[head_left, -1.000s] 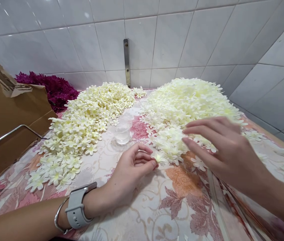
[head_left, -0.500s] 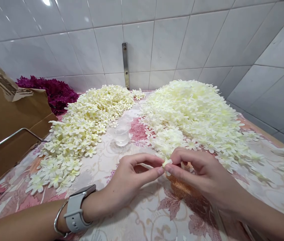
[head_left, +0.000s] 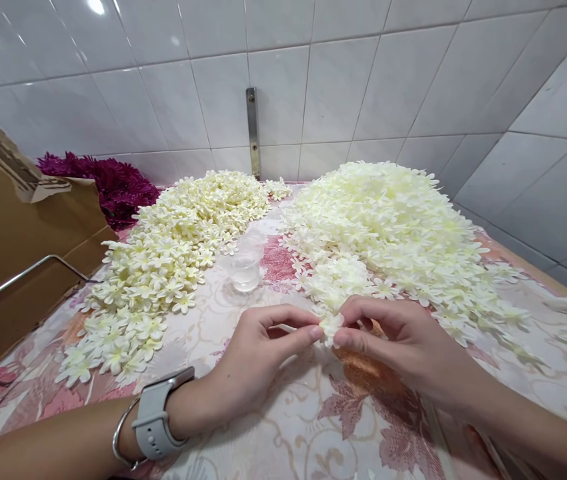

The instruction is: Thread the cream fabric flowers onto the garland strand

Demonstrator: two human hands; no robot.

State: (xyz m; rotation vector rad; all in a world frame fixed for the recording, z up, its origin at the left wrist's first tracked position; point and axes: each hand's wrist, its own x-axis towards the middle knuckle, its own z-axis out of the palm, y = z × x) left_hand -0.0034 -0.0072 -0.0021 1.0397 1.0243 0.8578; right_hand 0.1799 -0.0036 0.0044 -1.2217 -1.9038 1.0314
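Between my two hands is one small pale yellow-white artificial flower (head_left: 331, 325), held over the table. My left hand (head_left: 271, 350), with a grey-strapped watch and a silver bangle at the wrist, pinches its left side between thumb and forefinger. From the right, my right hand (head_left: 398, 340) pinches the other edge of the petals, its remaining fingers curled in. Just beyond the hands spreads a large heap of pale flowers (head_left: 383, 220). To the left lies another heap of cream flowers (head_left: 183, 227) with yellow centres.
A small clear cup (head_left: 244, 273) of clear liquid stands between the heaps on the floral tablecloth (head_left: 283, 427). At left are a cardboard box (head_left: 28, 247), a bent metal rod (head_left: 18, 280) and purple flowers (head_left: 108, 187). A metal bracket (head_left: 253, 133) runs up the tiled wall.
The flower's petals now face more toward me and look more spread between the fingertips. My left fingertips have shifted slightly left; the right hand has barely moved.
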